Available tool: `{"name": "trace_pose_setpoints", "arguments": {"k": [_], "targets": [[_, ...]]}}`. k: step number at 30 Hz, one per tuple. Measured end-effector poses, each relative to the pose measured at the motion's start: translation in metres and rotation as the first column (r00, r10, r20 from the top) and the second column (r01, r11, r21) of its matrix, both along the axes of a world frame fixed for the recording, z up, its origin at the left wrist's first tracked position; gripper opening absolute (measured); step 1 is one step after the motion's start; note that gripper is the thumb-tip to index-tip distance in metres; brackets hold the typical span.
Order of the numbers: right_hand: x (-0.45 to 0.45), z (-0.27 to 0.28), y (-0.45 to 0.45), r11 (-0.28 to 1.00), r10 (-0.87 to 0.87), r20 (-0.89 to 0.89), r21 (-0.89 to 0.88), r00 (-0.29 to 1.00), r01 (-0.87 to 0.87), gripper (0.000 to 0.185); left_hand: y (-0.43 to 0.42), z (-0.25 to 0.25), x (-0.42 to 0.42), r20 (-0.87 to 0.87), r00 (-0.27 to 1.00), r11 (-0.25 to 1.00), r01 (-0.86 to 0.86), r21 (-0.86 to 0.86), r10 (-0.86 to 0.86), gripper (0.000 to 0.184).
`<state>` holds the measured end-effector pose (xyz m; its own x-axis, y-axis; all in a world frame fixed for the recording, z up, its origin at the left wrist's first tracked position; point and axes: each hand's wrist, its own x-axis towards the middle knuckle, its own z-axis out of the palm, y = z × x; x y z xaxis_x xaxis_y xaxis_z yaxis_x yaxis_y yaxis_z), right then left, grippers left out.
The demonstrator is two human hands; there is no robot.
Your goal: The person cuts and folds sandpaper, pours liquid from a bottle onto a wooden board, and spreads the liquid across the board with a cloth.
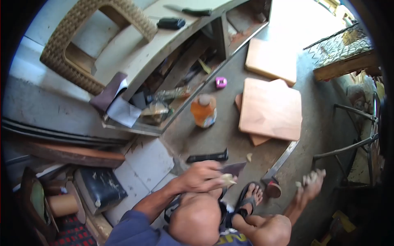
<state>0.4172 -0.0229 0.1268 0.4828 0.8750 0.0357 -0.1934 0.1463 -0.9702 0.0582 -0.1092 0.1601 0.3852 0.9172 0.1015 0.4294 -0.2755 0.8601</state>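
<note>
My left hand (201,177), in front of my knee, is closed on a dark brown piece of sandpaper (234,168). A small pale yellowish lump (228,179) shows at its fingertips; what it is I cannot tell. Out to the right, low over the floor, my right hand (312,184) has its fingers stretched and its thumb apart, with pale stuff on the fingertips. A hammer (273,189) lies between my foot and that hand. Just beyond my left hand is a black bar-shaped object (208,157) on the floor.
Flat wooden boards (271,108) lie stacked ahead, with another board (271,61) behind. A bottle of orange liquid (203,110) and a pink tape roll (221,82) stand nearby. A woven frame (74,37) and knife (193,12) rest on the left bench. A metal-legged stand (347,145) is right.
</note>
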Motion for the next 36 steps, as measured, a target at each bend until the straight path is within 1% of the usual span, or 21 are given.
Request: {"name": "trace_pose_setpoints", "arguments": {"k": [2,4,6,8,9,10,12,14,15,17,19,20,21,22,23,25,26,28,29,32,36], "targets": [[0.012,0.005,-0.012,0.978,-0.032,-0.059,-0.208,0.998,0.019,0.031,-0.015,0.010,-0.044,-0.068,0.957,0.951,-0.289,-0.109,0.283,0.012],[0.017,0.009,-0.041,0.910,-0.065,-0.089,-0.414,0.994,0.022,0.033,-0.003,0.036,-0.076,-0.362,0.834,0.893,-0.449,-0.009,0.416,0.017],[0.013,0.005,-0.036,0.884,-0.058,-0.081,-0.468,0.995,0.013,0.035,0.026,0.026,-0.108,-0.400,0.651,0.759,-0.604,0.243,0.645,0.021],[0.007,0.007,-0.032,0.874,-0.039,-0.062,-0.486,0.997,0.004,0.037,0.069,-0.006,-0.145,-0.352,0.428,0.546,-0.529,0.649,0.832,0.037],[0.004,0.011,-0.026,0.898,-0.014,-0.051,-0.439,0.999,-0.010,0.037,0.090,-0.014,-0.165,-0.415,0.343,0.523,-0.341,0.781,0.843,0.052],[0.004,0.015,-0.025,0.912,0.040,-0.024,-0.407,0.999,-0.047,0.037,0.108,-0.019,-0.174,-0.511,0.187,0.542,-0.367,0.756,0.839,0.069],[0.004,0.021,-0.020,0.933,0.141,0.033,-0.340,0.989,-0.121,0.036,0.135,-0.033,-0.198,-0.403,0.171,0.436,-0.420,0.796,0.899,0.076],[0.003,0.022,-0.025,0.939,0.185,0.075,-0.309,0.980,-0.153,0.035,0.136,-0.030,-0.195,-0.335,0.229,0.401,-0.636,0.659,0.914,0.073],[0.002,0.024,-0.030,0.939,0.221,0.163,-0.300,0.961,-0.165,0.032,0.129,-0.028,-0.186,-0.306,0.113,0.319,-0.523,0.791,0.945,0.061],[-0.001,0.026,-0.036,0.923,0.293,0.207,-0.317,0.934,-0.219,0.036,0.104,-0.023,-0.152,-0.273,0.113,0.289,-0.547,0.786,0.955,0.043],[-0.021,0.033,-0.035,0.913,0.295,0.161,-0.339,0.942,-0.228,0.040,0.073,-0.017,-0.111,-0.246,0.311,0.396,-0.765,0.508,0.918,0.039],[-0.027,0.036,-0.034,0.902,0.302,0.121,-0.357,0.946,-0.243,0.044,0.063,-0.010,-0.088,-0.258,0.322,0.411,-0.764,0.497,0.911,0.039],[-0.020,0.030,-0.031,0.836,0.467,0.129,-0.387,0.875,-0.389,0.047,0.058,-0.002,-0.067,-0.007,0.451,0.447,-0.883,0.146,0.893,0.042],[-0.023,0.021,-0.029,0.786,0.558,0.084,-0.372,0.825,-0.494,0.047,0.056,0.006,-0.048,0.269,0.448,0.508,-0.832,-0.223,0.852,0.046],[-0.028,0.014,-0.023,0.726,0.644,0.041,-0.349,0.764,-0.593,0.048,0.056,0.015,-0.033,0.267,0.456,0.516,-0.824,-0.234,0.849,0.046],[-0.045,0.019,-0.002,0.575,0.781,0.020,-0.411,0.624,-0.707,0.041,0.061,0.031,-0.006,0.298,0.703,0.759,-0.632,-0.155,0.646,0.059],[-0.055,0.025,0.012,0.517,0.840,0.090,-0.428,0.535,-0.741,0.034,0.065,0.036,0.007,0.303,0.716,0.774,-0.612,-0.161,0.629,0.059],[-0.085,0.039,0.029,0.515,0.829,0.007,-0.398,0.559,-0.759,0.030,0.072,0.045,0.033,0.441,0.790,0.903,-0.401,-0.155,0.427,0.064],[-0.094,0.035,0.037,0.457,0.829,-0.161,-0.358,0.536,-0.815,0.034,0.077,0.051,0.043,0.420,0.837,0.936,-0.328,-0.128,0.351,0.069],[-0.123,0.014,0.023,0.689,0.638,-0.436,-0.044,0.634,-0.723,0.038,0.089,0.039,0.069,0.365,0.858,0.930,-0.303,-0.208,0.361,0.072],[-0.118,0.012,0.021,0.714,0.536,-0.559,-0.099,0.632,-0.693,0.036,0.095,0.023,0.088,0.404,0.773,0.857,-0.338,-0.388,0.488,0.070]]}}
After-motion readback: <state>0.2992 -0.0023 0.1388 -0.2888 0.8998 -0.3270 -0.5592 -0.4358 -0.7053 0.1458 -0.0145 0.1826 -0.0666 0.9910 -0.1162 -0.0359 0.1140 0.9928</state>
